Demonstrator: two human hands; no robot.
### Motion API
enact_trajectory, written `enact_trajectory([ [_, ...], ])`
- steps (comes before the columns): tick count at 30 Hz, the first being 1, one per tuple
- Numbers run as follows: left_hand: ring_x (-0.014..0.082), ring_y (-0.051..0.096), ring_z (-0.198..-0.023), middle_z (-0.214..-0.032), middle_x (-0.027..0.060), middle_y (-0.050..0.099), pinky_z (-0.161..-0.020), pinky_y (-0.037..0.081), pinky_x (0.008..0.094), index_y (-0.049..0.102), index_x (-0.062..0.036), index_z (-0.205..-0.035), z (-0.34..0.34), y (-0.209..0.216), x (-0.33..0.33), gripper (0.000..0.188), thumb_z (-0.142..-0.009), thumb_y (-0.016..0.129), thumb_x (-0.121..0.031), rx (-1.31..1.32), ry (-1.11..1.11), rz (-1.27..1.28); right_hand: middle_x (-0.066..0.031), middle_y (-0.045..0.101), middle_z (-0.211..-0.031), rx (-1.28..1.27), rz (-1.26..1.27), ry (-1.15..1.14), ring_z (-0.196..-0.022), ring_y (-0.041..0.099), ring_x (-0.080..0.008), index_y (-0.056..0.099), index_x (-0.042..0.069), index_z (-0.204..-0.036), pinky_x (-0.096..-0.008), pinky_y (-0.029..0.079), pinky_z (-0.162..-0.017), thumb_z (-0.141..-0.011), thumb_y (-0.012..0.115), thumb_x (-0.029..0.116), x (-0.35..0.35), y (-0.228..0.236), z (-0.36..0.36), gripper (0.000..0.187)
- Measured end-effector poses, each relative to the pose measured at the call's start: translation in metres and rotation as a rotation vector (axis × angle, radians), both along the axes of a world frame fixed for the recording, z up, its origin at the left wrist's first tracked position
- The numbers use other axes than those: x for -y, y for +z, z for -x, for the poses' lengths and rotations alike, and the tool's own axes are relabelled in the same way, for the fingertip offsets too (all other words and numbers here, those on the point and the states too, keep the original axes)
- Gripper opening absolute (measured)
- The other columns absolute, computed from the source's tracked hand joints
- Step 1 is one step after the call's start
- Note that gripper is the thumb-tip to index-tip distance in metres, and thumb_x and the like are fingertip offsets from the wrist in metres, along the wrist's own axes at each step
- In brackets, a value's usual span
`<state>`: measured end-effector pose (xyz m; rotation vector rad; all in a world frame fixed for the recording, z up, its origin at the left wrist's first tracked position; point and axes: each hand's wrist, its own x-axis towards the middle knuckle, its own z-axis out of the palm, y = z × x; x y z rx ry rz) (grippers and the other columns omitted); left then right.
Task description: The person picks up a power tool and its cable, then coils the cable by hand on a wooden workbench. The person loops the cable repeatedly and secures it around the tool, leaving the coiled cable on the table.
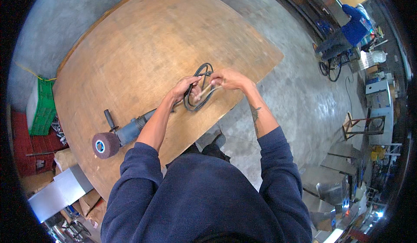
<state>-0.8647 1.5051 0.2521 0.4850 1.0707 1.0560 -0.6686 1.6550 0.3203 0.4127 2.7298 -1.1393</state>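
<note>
Landmark: power tool point(129, 132), lying on its side on the wooden surface point(173, 30). Its brown abrasive wheel point(106, 145) is at the left end; the black side handle point(110, 119) sticks up away from the wearer.

Cable point(187, 102): black, gathered in several loops, to the right of the tool and a little farther from the wearer. It appears to run back to the tool's right end, though the left forearm hides part of that stretch.

Left hand point(184, 88): right of the tool, fingers curled about the near-left side of the loops. Right hand point(230, 79): farther right of the tool, fingertips drawn together at the loops' right side, by a pale narrow thing point(205, 92). Blur there; cannot tell what it is, nor whether the right fingers grip it or the cable. Hands close to each other; contact between them not clear.

Risks, as judged:
- Loops could spring open if the left fingers slacken; the cable looks springy.
- A hard pull on the cable could swing or roll the tool, since the wheel is round.
- Loops lie near the surface's edge, right of the tool; if dropped, they might slide over and tug at it.
- Tight bends near the tool's cable entry could strain the cable.
</note>
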Motion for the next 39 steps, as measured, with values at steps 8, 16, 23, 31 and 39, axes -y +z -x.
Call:
enact_trajectory([
  [8,0.0268,0.075,-0.068,-0.080,0.0110,0.068,-0.059,0.063,0.0335,0.054,-0.0066,-0.091,0.006,-0.012,-0.003,0.032,-0.105,0.054,-0.035,0.062,-0.020,-0.025,-0.0171,0.073,-0.097,-0.036,-0.065,0.073,-0.093,0.068,-0.0378,0.072,0.005,-0.104,-0.0462,0.051,-0.080,-0.094,0.067,0.021,0.024,-0.027,0.030,0.019],
  [16,0.0152,0.056,-0.049,-0.066,-0.0009,0.050,-0.044,0.046,0.0259,0.053,-0.0116,-0.085,-0.003,-0.011,0.000,0.027,-0.104,0.049,-0.029,0.024,-0.038,-0.031,-0.0192,0.072,-0.096,-0.215,-0.037,-0.009,-0.096,0.069,-0.0374,0.069,0.002,-0.106,-0.0467,0.052,-0.077,-0.095,0.069,0.028,0.029,-0.035,0.033,0.029],
  [23,0.0045,0.028,-0.042,-0.058,-0.0079,0.036,-0.038,0.021,0.0226,0.047,-0.0182,-0.079,0.005,-0.013,0.005,0.034,-0.106,0.053,-0.038,0.110,-0.051,0.086,-0.0191,0.061,-0.119,-0.126,-0.107,-0.264,-0.108,0.062,-0.0425,0.055,0.004,-0.132,-0.0478,0.051,-0.088,-0.085,0.078,0.029,0.029,-0.034,0.016,0.058],
  [31,0.0032,0.029,-0.044,-0.060,-0.0090,0.036,-0.039,0.019,0.0236,0.050,-0.0154,-0.088,-0.009,0.025,-0.001,0.029,-0.101,0.063,-0.038,0.001,-0.393,0.042,-0.0204,0.066,-0.111,-0.208,-0.337,-0.227,-0.095,0.067,-0.0433,0.063,0.013,-0.126,-0.0483,0.053,-0.080,-0.074,0.058,0.004,0.002,-0.080,0.006,0.053],
  [39,0.0025,0.028,-0.045,-0.062,-0.0098,0.036,-0.041,0.022,0.0239,0.058,-0.0096,-0.106,0.020,0.026,0.007,0.020,-0.097,0.072,-0.021,-0.125,-0.236,-0.086,-0.0239,0.069,-0.083,-0.131,-0.087,-0.541,-0.079,0.069,-0.0435,0.067,0.002,-0.105,-0.0485,0.051,-0.068,-0.079,0.060,0.008,-0.004,-0.042,-0.063,0.028],
])
